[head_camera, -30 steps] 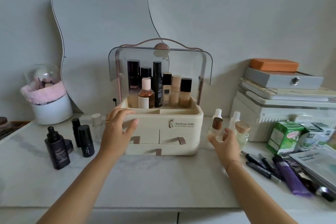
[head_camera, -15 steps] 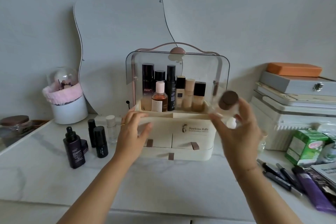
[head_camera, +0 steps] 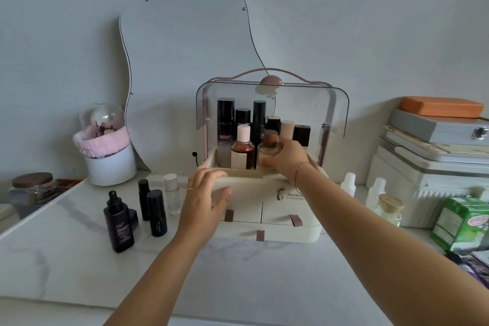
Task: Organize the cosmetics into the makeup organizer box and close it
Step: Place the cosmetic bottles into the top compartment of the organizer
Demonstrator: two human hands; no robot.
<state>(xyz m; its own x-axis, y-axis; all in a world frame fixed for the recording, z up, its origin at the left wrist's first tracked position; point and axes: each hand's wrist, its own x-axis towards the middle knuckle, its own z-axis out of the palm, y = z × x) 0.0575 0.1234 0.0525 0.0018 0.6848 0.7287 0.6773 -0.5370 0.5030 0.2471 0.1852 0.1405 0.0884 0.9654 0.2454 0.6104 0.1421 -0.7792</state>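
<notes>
Both bare forearms were extended forward. The left hand (head_camera: 205,200) was relaxed, fingers spread, palm facing away. The right hand (head_camera: 287,157), raised higher, gripped a small wood-capped bottle (head_camera: 270,144) from its right side.

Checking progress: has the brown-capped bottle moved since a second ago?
Yes. The right hand carried the brown-capped bottle from the counter right of the organizer up to its top tray.

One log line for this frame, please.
right hand: grips wood-capped bottle at organizer top | left hand: touches organizer front | lid: raised | outside: black bottles left of organizer
</notes>
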